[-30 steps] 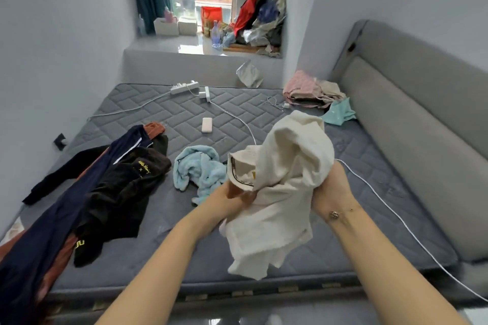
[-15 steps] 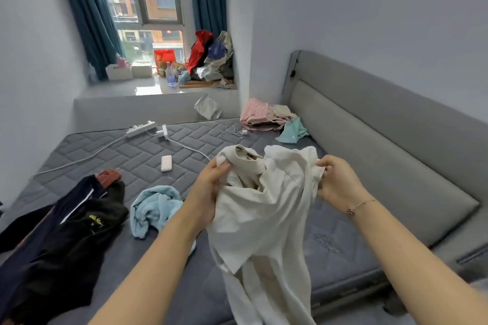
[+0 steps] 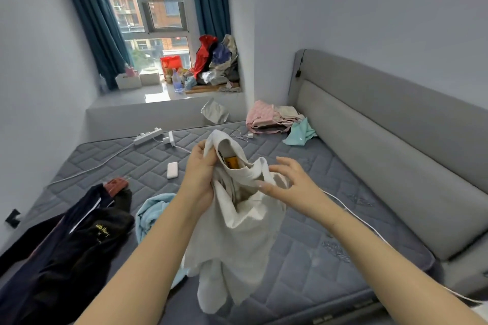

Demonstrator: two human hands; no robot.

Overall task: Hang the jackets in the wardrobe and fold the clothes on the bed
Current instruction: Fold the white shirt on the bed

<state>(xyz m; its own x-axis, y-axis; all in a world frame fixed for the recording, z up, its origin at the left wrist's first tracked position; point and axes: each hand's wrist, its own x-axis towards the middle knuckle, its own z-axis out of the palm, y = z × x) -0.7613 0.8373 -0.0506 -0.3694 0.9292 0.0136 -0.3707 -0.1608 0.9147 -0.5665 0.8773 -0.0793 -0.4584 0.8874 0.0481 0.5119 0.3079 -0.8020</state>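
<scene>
Hanging lengthwise over the near edge of the bed (image 3: 303, 266), the cream garment (image 3: 237, 232) is gripped at its collar by the left hand (image 3: 200, 174), while the right hand (image 3: 290, 185), fingers spread, touches its right fold.

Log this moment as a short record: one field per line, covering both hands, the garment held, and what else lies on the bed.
held garment: cream shirt, bunched, hanging above the mattress
left hand: grips the shirt near the collar
right hand: fingers spread, at the fabric, not gripping
dark jackets: piled at the near left of the bed
light blue garment: crumpled beside the jackets
pink clothes: heaped by the headboard, a teal piece next to them
other: power strip, white power bank
</scene>
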